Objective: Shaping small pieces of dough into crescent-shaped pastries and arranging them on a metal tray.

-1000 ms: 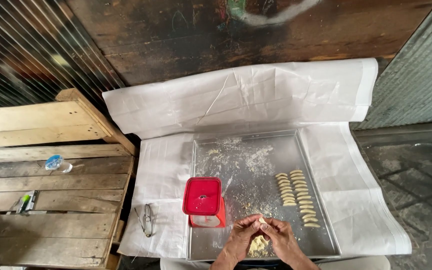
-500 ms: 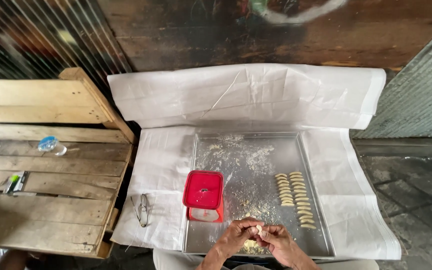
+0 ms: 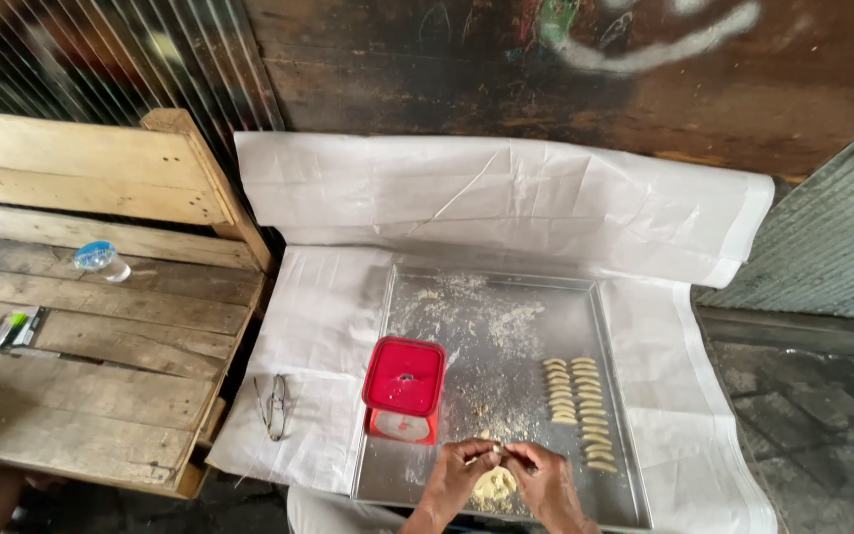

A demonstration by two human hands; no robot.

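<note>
At the far left a slatted wooden bench [image 3: 101, 326] is seen, with a clear plastic bottle with a blue cap [image 3: 101, 260] lying on its planks and a small packet with a green mark [image 3: 14, 327] nearer the left edge. To the right of the bench a white woven sheet [image 3: 318, 336] is spread over the surface and up the dark wall behind. A pair of spectacles [image 3: 275, 405] is laid on this sheet, just beside the left rim of a metal tray [image 3: 506, 297]. Flour and crumbs are scattered over the tray's floor. On its left part a red square box [image 3: 404, 378] is set, with its lid resting tilted on top.

At the tray's near edge the left hand [image 3: 457, 470] and the right hand [image 3: 541, 477] are brought together, fingertips touching. A small piece of dough [image 3: 497, 450] is pinched between the thumbs and forefingers of both hands, the other fingers being curled in. Below the hands a pale lump of dough [image 3: 492, 487] is seen lying on the tray.

Further right, two neat rows of shaped dough pieces [image 3: 577, 410] are laid out on the tray, well apart from the red box.
</note>
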